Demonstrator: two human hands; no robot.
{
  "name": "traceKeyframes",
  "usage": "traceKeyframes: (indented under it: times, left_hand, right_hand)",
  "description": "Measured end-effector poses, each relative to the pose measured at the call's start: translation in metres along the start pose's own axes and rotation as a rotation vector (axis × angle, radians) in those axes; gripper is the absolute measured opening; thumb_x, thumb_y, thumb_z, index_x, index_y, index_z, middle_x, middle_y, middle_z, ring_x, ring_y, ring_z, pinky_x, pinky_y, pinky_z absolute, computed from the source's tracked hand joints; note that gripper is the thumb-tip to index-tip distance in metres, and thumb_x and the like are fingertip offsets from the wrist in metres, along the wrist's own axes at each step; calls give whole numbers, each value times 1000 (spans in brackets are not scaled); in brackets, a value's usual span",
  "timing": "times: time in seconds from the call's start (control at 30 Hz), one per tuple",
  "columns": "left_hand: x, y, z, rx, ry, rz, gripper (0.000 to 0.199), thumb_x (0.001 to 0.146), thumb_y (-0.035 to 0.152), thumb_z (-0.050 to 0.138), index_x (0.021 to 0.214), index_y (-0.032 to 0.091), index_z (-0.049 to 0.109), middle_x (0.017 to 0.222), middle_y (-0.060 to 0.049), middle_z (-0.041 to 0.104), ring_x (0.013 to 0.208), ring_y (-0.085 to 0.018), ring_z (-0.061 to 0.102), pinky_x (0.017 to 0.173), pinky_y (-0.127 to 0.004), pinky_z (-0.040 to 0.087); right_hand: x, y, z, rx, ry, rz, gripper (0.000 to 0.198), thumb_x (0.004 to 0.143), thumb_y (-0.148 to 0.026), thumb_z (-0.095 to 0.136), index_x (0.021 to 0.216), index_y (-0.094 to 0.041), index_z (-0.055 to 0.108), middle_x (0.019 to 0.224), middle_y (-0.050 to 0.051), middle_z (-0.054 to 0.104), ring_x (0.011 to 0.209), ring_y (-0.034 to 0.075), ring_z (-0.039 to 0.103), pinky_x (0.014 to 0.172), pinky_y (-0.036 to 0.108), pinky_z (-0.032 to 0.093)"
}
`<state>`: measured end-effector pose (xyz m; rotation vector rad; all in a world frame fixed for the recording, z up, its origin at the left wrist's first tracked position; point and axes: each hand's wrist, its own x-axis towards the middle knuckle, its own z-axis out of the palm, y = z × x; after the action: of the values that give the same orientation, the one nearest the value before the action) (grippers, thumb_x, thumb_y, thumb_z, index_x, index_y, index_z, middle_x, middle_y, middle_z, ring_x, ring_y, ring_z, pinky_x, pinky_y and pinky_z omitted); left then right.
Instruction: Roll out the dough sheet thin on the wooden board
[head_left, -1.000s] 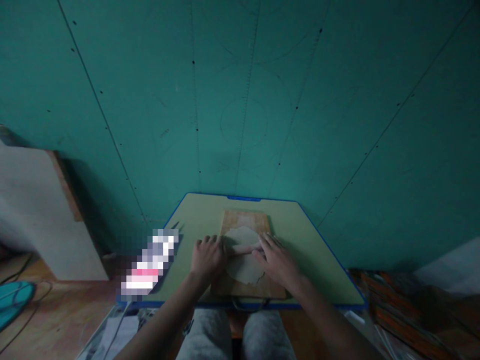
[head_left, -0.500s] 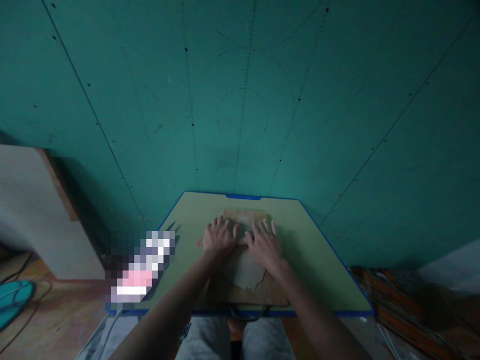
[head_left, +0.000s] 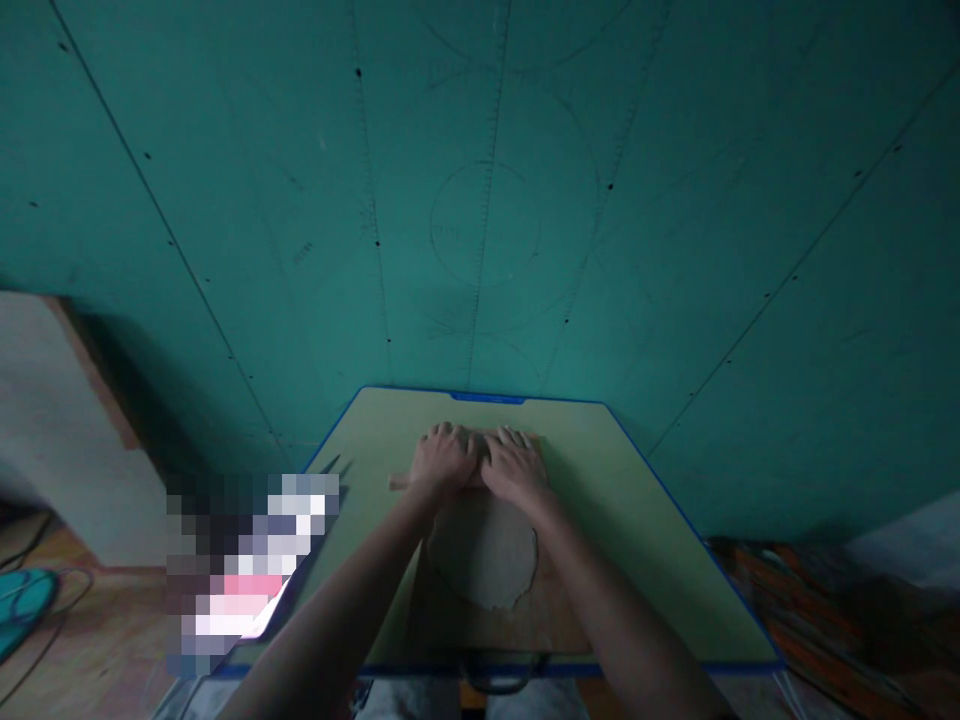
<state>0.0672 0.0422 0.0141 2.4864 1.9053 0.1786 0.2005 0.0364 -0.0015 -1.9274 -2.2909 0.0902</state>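
Observation:
A flat, roughly round sheet of pale dough (head_left: 484, 552) with a ragged near edge lies on a wooden board (head_left: 442, 632). Across the dough's far part runs a wooden rolling pin (head_left: 399, 482), its left end sticking out past my left hand. My left hand (head_left: 444, 455) presses down on the pin with fingers curled over it. Close beside it, my right hand (head_left: 516, 462) also grips the pin, thumbs nearly touching. Most of the pin is hidden under both hands. The pin's right end does not show.
The board rests on a pale green table (head_left: 637, 560) with a blue rim, against a green wall (head_left: 480, 200). A lit, blurred-out device (head_left: 262, 570) stands at the table's left edge. A black handle loop (head_left: 499, 685) is at the near edge.
My fingers, spread flat over the pin before, are now curled over it, and my hands are closer together. More of the dough shows on the near side. The view has shifted slightly.

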Motion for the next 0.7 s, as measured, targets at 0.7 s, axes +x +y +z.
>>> traceKeyframes:
  times: [0.7]
  left_hand:
    - [-31,3,-5,27,-71,18,43,99,36,31,117,20,66,122,-16,63,110,-32,59,84,-42,47]
  right_hand:
    - [-27,-3,-1,15,0,10,46,98,-37,31,127,-24,64,144,9,54,129,24,51,104,40,36]
